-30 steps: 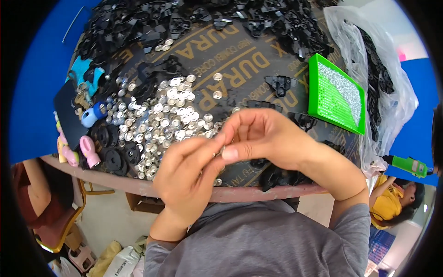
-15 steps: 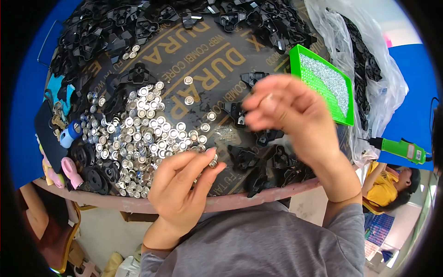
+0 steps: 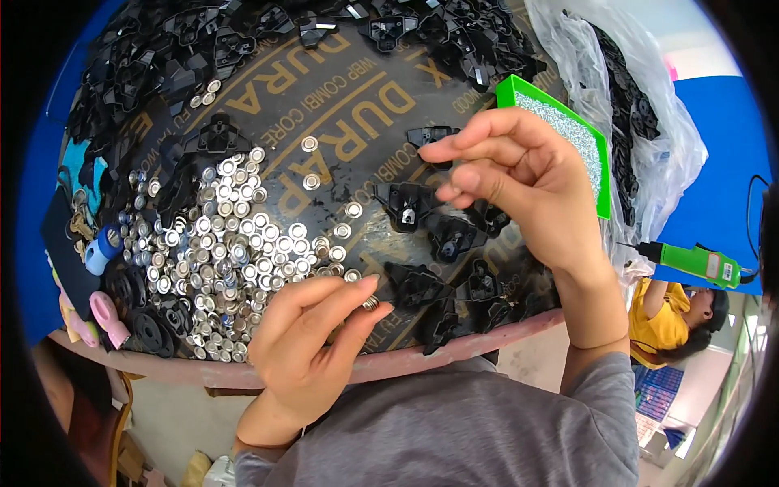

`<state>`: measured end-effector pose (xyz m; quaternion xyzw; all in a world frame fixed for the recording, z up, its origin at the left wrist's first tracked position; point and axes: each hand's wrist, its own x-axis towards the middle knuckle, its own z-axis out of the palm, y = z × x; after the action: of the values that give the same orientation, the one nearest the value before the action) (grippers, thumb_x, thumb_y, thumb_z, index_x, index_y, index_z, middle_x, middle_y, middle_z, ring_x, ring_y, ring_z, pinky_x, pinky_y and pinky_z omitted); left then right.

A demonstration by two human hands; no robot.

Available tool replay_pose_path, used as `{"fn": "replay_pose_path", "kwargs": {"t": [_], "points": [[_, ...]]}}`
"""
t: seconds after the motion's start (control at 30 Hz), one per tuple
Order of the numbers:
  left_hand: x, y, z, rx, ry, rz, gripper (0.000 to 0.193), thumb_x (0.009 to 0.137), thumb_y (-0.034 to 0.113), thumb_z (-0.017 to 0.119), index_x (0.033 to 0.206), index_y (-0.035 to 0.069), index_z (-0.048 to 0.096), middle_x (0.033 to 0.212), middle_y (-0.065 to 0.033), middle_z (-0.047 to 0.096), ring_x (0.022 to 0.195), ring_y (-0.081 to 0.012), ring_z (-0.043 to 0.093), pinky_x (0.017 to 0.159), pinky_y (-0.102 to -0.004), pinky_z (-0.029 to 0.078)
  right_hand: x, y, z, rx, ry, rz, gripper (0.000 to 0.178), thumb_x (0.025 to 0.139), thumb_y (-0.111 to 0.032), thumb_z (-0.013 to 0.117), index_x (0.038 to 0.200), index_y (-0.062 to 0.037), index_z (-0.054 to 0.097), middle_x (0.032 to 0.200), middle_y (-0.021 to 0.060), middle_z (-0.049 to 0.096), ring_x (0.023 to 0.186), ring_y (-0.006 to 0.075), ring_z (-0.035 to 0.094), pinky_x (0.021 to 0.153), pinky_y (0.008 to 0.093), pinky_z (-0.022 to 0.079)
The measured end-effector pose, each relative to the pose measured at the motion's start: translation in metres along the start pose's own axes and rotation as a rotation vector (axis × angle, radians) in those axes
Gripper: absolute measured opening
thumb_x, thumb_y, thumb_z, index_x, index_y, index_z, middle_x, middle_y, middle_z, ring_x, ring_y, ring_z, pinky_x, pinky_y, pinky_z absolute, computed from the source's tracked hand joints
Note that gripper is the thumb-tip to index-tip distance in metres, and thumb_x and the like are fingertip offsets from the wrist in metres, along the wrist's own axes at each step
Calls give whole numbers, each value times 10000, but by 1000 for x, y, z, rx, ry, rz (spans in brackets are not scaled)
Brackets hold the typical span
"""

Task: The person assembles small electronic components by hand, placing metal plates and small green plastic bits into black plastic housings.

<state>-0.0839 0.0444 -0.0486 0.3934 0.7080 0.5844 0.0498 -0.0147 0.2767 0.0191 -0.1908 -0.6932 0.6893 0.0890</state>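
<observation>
A head-worn fisheye faces down, near the table point(image 3: 349, 114).

The left hand point(image 3: 296, 345) is down low, and its thumb and pointing finger reach to the right in a little pinch, with their tips close together. The right hand point(image 3: 531, 187) is up higher, well apart from the other one, with its fingers softly bent to the left and its thumb below the pointing finger. The left forearm point(image 3: 272, 418) and right forearm point(image 3: 598, 312) are bare.
</observation>
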Motion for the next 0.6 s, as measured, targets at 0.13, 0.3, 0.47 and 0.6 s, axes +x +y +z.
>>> {"fn": "replay_pose_path", "kwargs": {"t": [0.13,0.3,0.47,0.6], "points": [[2,0,-1,-32,-9,6,382,713,-29,851,1077,32,753,917,-76,664,729,-153,616,596,-263,492,8,1,-2,94,23,92,226,895,72,653,1105,34,576,1038,128,697,912,194,717,820,299,594],[-1,-1,-1,-36,-13,7,384,716,-32,849,1082,33,754,917,-75,664,725,-150,613,597,-262,491,19,3,-19,27,131,53,231,871,35,708,1077,27,601,989,104,694,928,178,710,846,246,556],[-2,-1,-1,-51,-20,9,386,716,-33,849,1084,34,753,914,-75,662,723,-150,611,598,-261,492,26,16,-22,-538,179,-183,199,809,-17,767,981,-20,668,939,69,710,857,170,695,787,267,535],[-2,-4,-1,-70,-25,-2,395,716,-33,849,1092,35,749,914,-77,662,726,-152,611,601,-262,493,36,29,-22,-810,208,-287,174,768,-62,787,918,-60,699,855,54,716,816,187,694,768,314,519]]}}
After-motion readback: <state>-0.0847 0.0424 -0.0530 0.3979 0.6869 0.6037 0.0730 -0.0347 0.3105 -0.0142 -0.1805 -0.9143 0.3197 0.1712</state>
